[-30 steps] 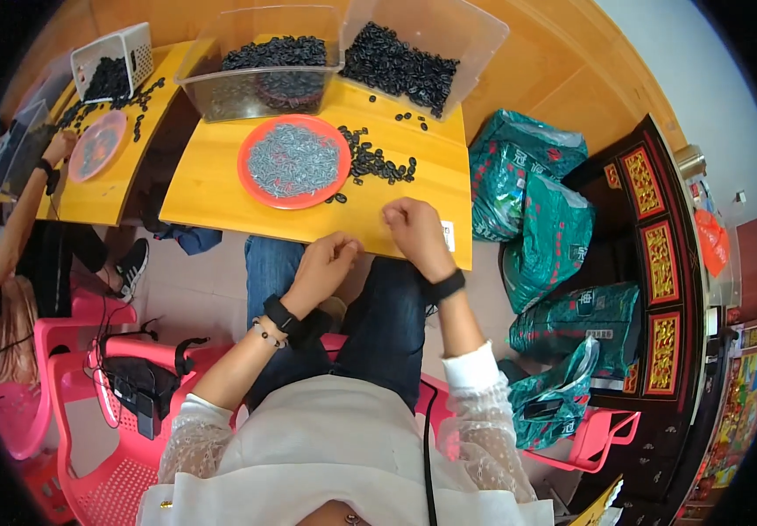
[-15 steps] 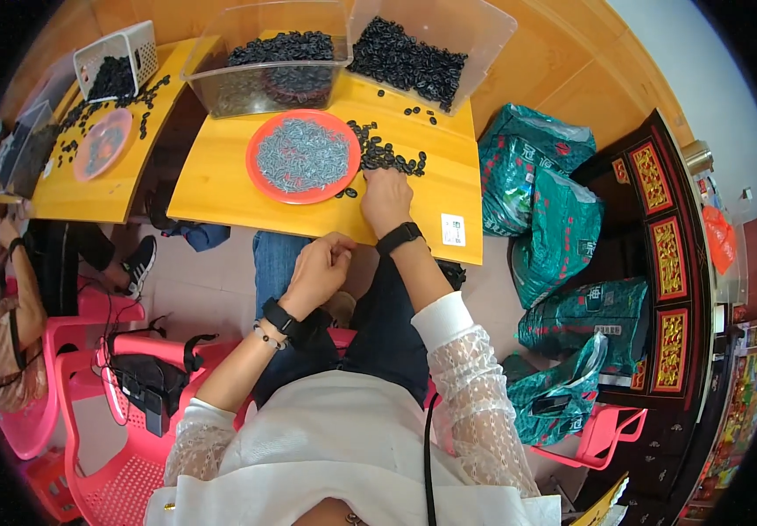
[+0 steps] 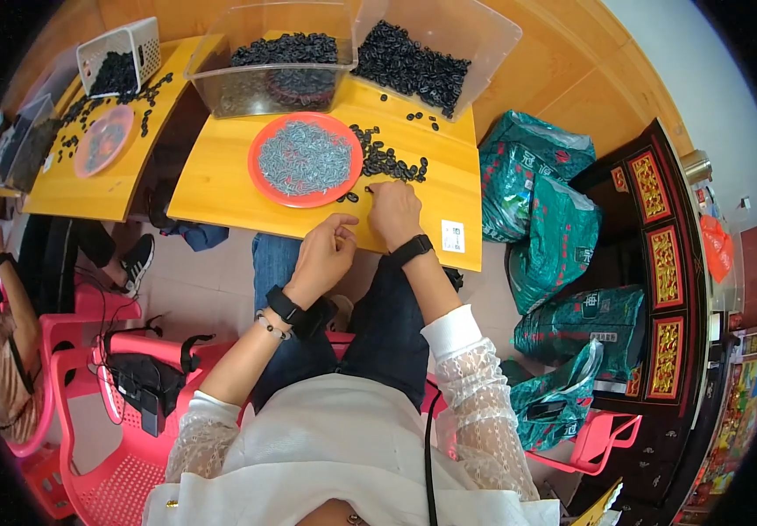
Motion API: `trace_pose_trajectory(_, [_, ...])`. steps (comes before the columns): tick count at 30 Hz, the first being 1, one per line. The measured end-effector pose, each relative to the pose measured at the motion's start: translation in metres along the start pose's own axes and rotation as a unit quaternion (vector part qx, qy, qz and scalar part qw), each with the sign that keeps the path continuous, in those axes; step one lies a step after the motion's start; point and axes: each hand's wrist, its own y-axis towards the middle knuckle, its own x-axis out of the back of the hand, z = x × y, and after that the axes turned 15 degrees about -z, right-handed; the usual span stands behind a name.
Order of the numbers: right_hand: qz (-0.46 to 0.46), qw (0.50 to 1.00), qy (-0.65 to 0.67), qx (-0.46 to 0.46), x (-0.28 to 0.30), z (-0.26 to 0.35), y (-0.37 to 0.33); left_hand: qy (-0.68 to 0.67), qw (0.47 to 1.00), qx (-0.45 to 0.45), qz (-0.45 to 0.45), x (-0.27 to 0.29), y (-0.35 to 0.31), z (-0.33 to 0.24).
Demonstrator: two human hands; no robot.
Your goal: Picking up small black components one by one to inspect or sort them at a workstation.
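My right hand [image 3: 394,214] rests at the front of the yellow table [image 3: 221,180], fingers bent down, with a small black oval piece [image 3: 370,188] at the fingertips. Just left of it, over the table's front edge, my left hand [image 3: 322,256] is held with curled fingers; what they hold, if anything, is hidden. Beyond my hands lies a red plate [image 3: 258,177] full of small grey metal pins, which look like screws. To the right of the plate, loose black oval pieces [image 3: 387,162] are strewn in a pile.
Two clear plastic bins [image 3: 221,92] of black pieces stand at the table's back. A white label [image 3: 453,236] sticks near the right corner. Green bags [image 3: 562,232] crowd the floor at right. At left, another person sits by a second table [image 3: 72,195]; pink chairs [image 3: 124,473] stand nearby.
My right hand has drawn slightly back from the pile of black pieces, and a piece now shows at its fingertips. My left hand has moved a little forward and right, toward it.
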Motion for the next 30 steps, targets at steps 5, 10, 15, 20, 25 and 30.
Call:
trace_pose_trajectory(5, [0.03, 0.999, 0.015, -0.01, -0.001, 0.004, 0.006, 0.008, 1.0, -0.004, 0.002, 0.001, -0.004, 0.011])
trace_pose_trajectory(10, [0.026, 1.0, -0.008, -0.007, -0.003, 0.012, 0.011, 0.033, 0.999, -0.004, 0.005, 0.005, -0.014, 0.015])
trace_pose_trajectory(15, [0.074, 0.996, -0.026, -0.043, 0.002, -0.001, 0.015, 0.045, 0.997, -0.063, -0.029, -0.008, -0.017, 0.018])
trace_pose_trajectory(20, [0.065, 0.997, 0.004, -0.045, 0.011, 0.001, 0.015, 0.019, 0.998, -0.054, -0.03, -0.005, -0.019, 0.008])
trace_pose_trajectory(25, [0.06, 0.997, 0.032, -0.042, 0.003, 0.006, 0.017, 0.051, 0.99, -0.103, -0.077, -0.001, -0.014, 0.017])
trace_pose_trajectory(30, [-0.015, 0.992, 0.115, -0.055, 0.011, -0.001, 0.012, 0.029, 0.998, -0.047, -0.021, 0.005, -0.006, 0.01])
